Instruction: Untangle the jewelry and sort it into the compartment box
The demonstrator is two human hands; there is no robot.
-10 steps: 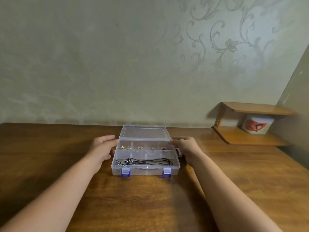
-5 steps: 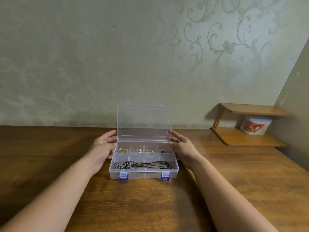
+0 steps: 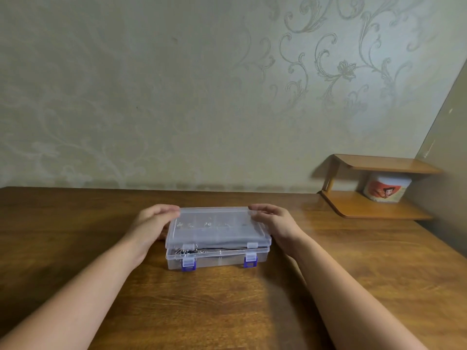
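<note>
Nearest me, at 6 o'clock, the brown wooden tabletop [image 3: 227, 306] is lying bare between my forearms, giving room to draw back. Ahead at 12 o'clock, the clear plastic compartment box [image 3: 217, 258] with two purple latches [image 3: 188, 265] is sitting with its transparent lid [image 3: 217, 227] almost down, a narrow gap showing along the front edge. Black cords and metal jewelry [image 3: 192, 251] are lying in the front compartment, small pieces dimly showing through the lid behind. I judge sorting done; pressing down and latching are left. My left hand [image 3: 154, 222] and right hand [image 3: 274, 221] are touching the lid's far corners, fingers slightly curved. At 2 o'clock, a wooden shelf [image 3: 374, 205] is standing well apart.
</note>
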